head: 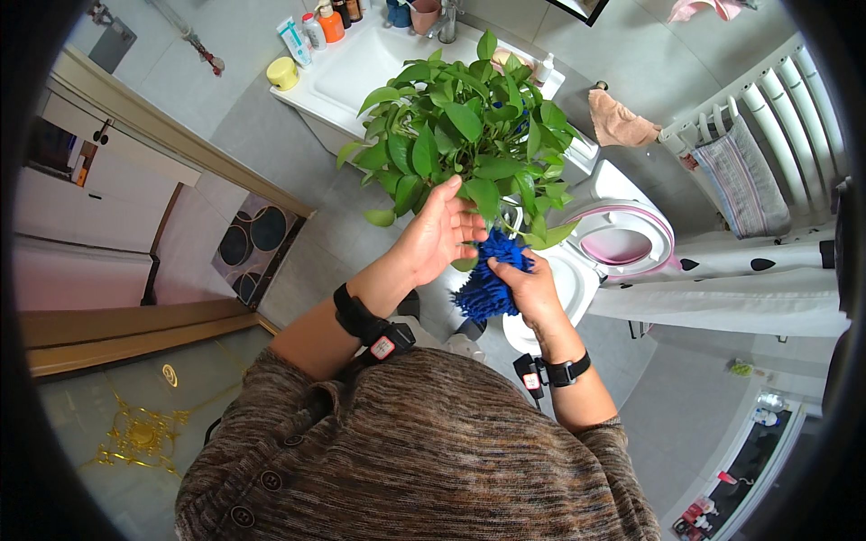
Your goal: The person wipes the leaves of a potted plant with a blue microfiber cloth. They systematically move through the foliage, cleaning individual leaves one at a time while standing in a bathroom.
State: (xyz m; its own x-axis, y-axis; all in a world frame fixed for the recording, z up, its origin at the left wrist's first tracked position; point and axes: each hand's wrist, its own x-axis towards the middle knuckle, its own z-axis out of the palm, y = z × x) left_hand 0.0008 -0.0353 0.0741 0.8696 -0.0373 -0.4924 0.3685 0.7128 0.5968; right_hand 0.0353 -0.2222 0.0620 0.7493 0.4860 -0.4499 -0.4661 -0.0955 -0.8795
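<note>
A leafy green potted pothos plant [467,128] spreads in front of me, partly over the white washbasin [362,57]; its pot is hidden by the leaves. My left hand [443,233] is at the plant's near edge, palm turned inward and fingers apart, close to the lower leaves. My right hand [531,280] grips a blue chenille microfiber cleaning cloth or mitt [490,277], its thumb pressed on the shaggy strands. The blue cloth hangs just below the leaves, right beside the fingers of my left hand. Both wrists wear black straps with small devices.
Bottles, a tube and a yellow jar [283,73] stand along the basin's rim, near the faucet [448,24]. To the right are a toilet [575,284] with a raised seat, a towel radiator [778,101] and a shower curtain [731,297]. A doorway with a patterned mat [254,237] lies left.
</note>
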